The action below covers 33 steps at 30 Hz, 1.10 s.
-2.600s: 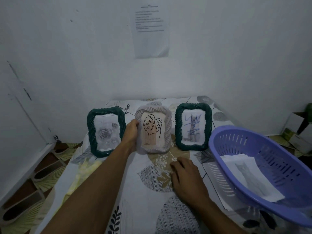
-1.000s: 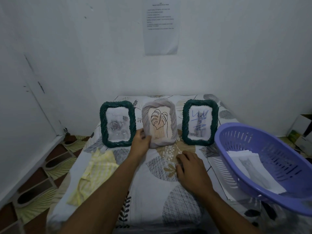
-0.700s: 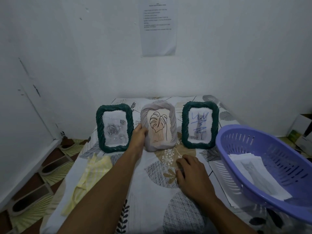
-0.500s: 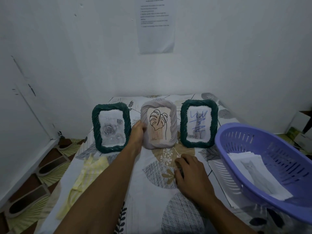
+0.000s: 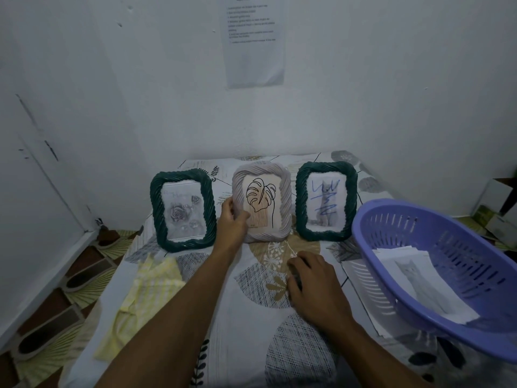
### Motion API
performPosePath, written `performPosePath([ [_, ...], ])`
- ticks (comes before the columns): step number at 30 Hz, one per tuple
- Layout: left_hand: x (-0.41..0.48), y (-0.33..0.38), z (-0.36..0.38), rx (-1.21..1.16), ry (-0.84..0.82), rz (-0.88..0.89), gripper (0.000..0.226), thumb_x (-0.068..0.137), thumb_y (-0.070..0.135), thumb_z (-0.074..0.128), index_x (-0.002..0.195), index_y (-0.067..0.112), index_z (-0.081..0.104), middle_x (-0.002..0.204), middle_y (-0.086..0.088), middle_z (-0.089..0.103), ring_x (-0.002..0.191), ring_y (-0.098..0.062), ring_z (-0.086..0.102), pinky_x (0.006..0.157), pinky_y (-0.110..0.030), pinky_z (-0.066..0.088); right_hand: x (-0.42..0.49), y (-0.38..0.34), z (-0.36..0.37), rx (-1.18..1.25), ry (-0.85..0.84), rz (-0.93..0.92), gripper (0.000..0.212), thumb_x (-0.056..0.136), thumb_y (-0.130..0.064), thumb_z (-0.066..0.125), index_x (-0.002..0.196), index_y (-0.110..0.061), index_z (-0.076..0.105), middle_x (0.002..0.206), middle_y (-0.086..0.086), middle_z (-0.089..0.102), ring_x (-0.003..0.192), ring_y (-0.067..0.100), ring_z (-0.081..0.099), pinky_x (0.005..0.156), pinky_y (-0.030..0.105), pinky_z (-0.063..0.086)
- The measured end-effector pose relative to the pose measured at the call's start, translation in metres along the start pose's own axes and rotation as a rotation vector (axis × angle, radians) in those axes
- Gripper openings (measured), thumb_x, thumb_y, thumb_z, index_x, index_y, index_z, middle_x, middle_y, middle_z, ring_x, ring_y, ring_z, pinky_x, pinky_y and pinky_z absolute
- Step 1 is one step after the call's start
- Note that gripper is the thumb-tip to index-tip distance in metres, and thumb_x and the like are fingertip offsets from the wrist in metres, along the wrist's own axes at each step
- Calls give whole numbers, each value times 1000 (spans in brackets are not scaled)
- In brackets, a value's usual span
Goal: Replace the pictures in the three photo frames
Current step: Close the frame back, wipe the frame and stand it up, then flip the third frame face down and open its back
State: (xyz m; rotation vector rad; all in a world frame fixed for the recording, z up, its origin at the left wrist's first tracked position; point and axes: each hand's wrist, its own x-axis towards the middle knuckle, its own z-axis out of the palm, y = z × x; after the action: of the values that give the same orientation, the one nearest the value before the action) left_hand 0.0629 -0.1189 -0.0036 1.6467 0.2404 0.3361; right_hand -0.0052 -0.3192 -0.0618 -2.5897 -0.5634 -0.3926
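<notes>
Little has moved since the earlier pictures: the left hand (image 5: 232, 224) still clasps the left edge of the pale frame (image 5: 262, 202), thumb on its front and fingers behind, and the right hand (image 5: 316, 284) still lies palm down on the patterned cloth (image 5: 251, 340), fingers curled loosely, holding nothing that can be seen.

Three photo frames stand upright in a row along the far edge of the cloth-covered surface, close to the white wall (image 5: 363, 93). The pale frame is in the middle and shows a line drawing of a large leaf. To its left stands a dark green frame (image 5: 183, 210) with a grey picture of roses. To its right stands a second dark green frame (image 5: 326, 201) whose picture bears blue scribbles. The frames are near one another but not touching.

At the right edge of the surface sits a purple slotted basket (image 5: 436, 236), tilted, with loose printed sheets (image 5: 419, 284) lying inside it. More paper lies flat under the basket. Near the left edge, in front of the rose frame, lies a crumpled yellow cloth (image 5: 145, 292). A printed notice (image 5: 254, 40) is fixed to the wall above the frames; its text is too small to read.
</notes>
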Motion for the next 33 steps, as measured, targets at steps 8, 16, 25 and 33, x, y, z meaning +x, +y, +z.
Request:
performPosePath([
  [8, -54, -22, -17, 627, -46, 302, 75, 96, 31, 49, 153, 17, 2, 161, 0, -2, 148, -15, -2, 121, -37, 6, 1, -1, -1, -16, 1, -9, 32, 90, -30, 46, 116, -19, 60, 122, 1, 54, 110, 18, 48, 93, 34, 40],
  [16, -89, -60, -53, 1166, -266, 390, 79, 86, 61, 10, 150, 18, 25, 159, -6, 18, 146, -22, 16, 119, -41, 14, 1, -5, -3, -36, -10, -11, 28, 91, -29, 48, 115, -19, 59, 118, -1, 54, 107, 17, 48, 90, 33, 41],
  [25, -87, -62, -54, 1149, -242, 382, 80, 84, 62, 12, 148, 19, 32, 157, -6, 24, 145, -22, 21, 119, -42, 18, 51, -13, -55, 234, 53, 39, 28, 91, -14, 54, 117, -12, 65, 115, 5, 64, 106, 18, 56, 91, 28, 44],
  [33, -87, -61, -52, 1150, -235, 379, 82, 82, 63, 8, 149, 20, 31, 158, -4, 23, 145, -20, 20, 119, -37, 15, 138, 34, -140, 332, 288, 398, 50, 94, -11, 50, 143, -11, 40, 141, 16, 48, 128, 32, 46, 103, 34, 36],
])
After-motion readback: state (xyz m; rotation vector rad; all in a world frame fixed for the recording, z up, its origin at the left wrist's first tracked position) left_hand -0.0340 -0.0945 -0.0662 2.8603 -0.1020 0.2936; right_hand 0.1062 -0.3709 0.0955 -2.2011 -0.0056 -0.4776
